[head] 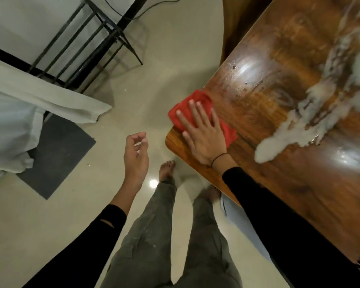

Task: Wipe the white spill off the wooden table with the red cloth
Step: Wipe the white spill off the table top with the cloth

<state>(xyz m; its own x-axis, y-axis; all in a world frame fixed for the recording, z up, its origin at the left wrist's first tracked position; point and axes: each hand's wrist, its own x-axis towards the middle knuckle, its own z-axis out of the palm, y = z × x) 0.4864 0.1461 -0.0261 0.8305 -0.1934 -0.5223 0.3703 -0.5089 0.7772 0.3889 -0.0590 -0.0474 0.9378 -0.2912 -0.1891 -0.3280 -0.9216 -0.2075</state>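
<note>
Right hand flat on red cloth, fingers spread, pressing it to wooden worktop at near left corner; palm down, grip not closed round the cloth. White spill smeared across worktop to the right, well apart from cloth. Left hand off the worktop, over the floor, fingers loosely curled, grip apart, holding nothing

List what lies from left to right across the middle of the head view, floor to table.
Dark grey floor mat → empty left hand held over the floor → red cloth under the flat right hand at the corner of the wooden table → white spill.
</note>
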